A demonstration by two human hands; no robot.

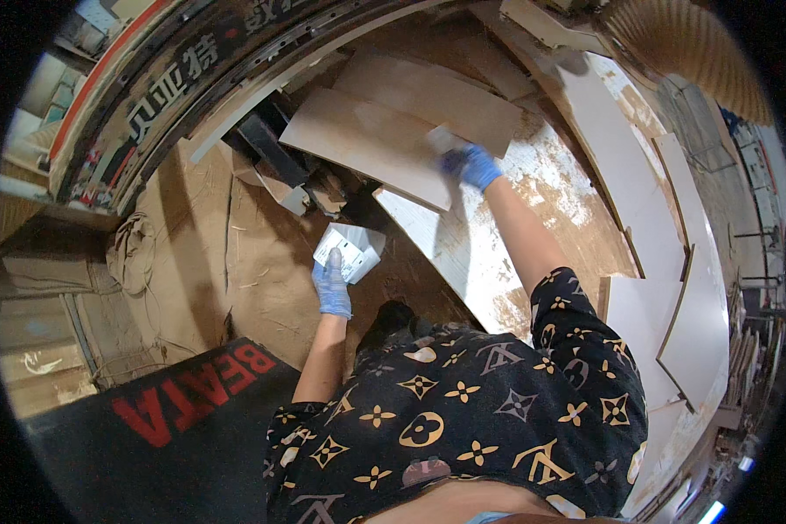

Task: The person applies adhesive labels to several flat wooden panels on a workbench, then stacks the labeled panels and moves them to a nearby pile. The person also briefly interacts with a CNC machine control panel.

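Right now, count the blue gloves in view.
2. One glove covers the left hand, which holds white paper; the other covers the right hand, by a tan board. No others show.

Machine [210, 65]: long, dark, lettered in white, red stripe along its outer edge; upper left. Hose [699, 48]: wide, ribbed, tan; upper right. Cloth [132, 251]: crumpled, dusty tan; left side. Panel [179, 463]: black, lettered in red; lower left. Floor [269, 288]: brown, dusty; centre left, beside the panel.
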